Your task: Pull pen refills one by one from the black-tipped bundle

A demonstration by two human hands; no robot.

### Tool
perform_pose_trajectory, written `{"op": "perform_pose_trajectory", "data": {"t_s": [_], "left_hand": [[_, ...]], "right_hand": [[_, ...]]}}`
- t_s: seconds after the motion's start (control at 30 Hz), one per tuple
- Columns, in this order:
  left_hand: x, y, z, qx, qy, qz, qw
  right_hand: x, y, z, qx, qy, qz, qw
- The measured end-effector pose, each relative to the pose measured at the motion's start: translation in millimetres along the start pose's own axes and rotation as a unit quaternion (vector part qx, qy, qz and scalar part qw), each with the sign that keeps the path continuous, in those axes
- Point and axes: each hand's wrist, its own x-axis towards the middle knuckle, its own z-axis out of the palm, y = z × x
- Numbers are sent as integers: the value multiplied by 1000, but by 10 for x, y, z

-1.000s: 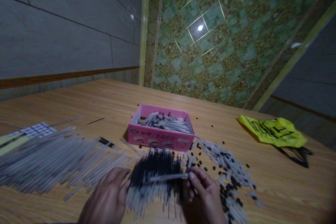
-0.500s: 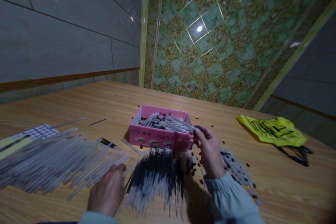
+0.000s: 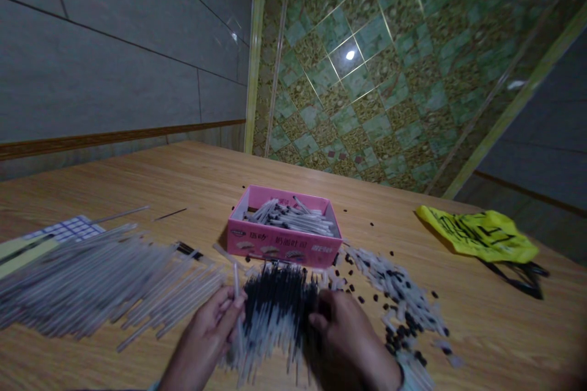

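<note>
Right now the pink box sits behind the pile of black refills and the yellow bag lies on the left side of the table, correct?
Not quite. The head view shows the yellow bag on the right side of the table, not the left. The pink box does sit behind the pile of black refills.

Just beyond the grip, a pink box (image 3: 284,248) holds pens (image 3: 293,219). Loose caps (image 3: 398,290) scatter to the right; a yellow plastic bag (image 3: 477,233) lies farther right, a gridded sheet (image 3: 68,227) far left.

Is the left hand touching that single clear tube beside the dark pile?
Touching. The head view shows the clear tube pinched in the fingers of the left hand, rising above them.
</note>
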Motion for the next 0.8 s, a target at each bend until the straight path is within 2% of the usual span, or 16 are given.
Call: {"op": "perform_pose_trajectory", "data": {"t_s": [0.03, 0.1, 0.17, 0.37, 0.53, 0.67, 0.73, 0.8], "left_hand": [[-25, -4, 59, -55, -50, -39, 996], [-64, -16, 151, -128, -108, -82, 982], [-89, -22, 202, -172, -122, -107, 972], [-139, 17, 255, -232, -128, -146, 953], [-165, 31, 289, -213, -149, -141, 955], [-146, 21, 275, -225, -133, -134, 956], [-119, -1, 248, -257, -106, -142, 950], [-82, -41, 214, -294, -64, -164, 939]], "right_hand": [[-101, 9, 42, -100, -38, 12, 994], [-241, 8, 106, -219, -84, 34, 971], [-305, -9, 142, -280, -106, 57, 952], [-327, -31, 207, -333, -97, 66, 936], [-347, -26, 259, -348, -98, 75, 929], [-323, 7, 248, -334, -83, 91, 934], [-313, 30, 214, -266, -80, 100, 955], [-323, 32, 165, -131, -115, 99, 980]]}}
